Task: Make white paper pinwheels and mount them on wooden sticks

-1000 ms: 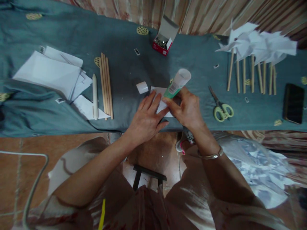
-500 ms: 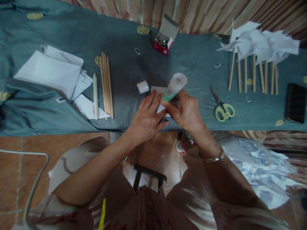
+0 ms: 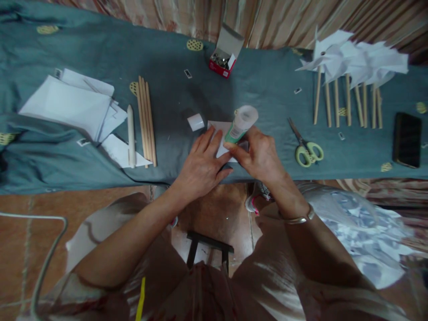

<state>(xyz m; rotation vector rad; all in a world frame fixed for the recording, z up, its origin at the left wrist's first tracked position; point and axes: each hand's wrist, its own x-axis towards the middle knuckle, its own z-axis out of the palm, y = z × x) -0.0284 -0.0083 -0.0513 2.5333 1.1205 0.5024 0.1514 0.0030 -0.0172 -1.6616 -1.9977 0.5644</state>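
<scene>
A small sheet of white paper (image 3: 219,126) lies near the table's front edge, partly covered by both hands. My left hand (image 3: 203,165) rests flat on it with fingers stretched out, holding it down. Gripped in my right hand (image 3: 262,154) is a green and white glue stick (image 3: 238,128), tilted with its lower end at the paper. The fingers hide that lower end. A white cap (image 3: 195,121) lies on its side just left of the paper.
White paper sheets (image 3: 67,104), a white candle-like stick (image 3: 131,138) and several wooden sticks (image 3: 147,120) lie left. A red box of metal pieces (image 3: 220,67) stands behind. Right are green-handled scissors (image 3: 309,154), paper pinwheels (image 3: 357,58) and a phone (image 3: 407,139).
The whole view has shifted slightly, moving the table things a little left. Both hands, the glue stick and the paper keep nearly the same positions relative to each other.
</scene>
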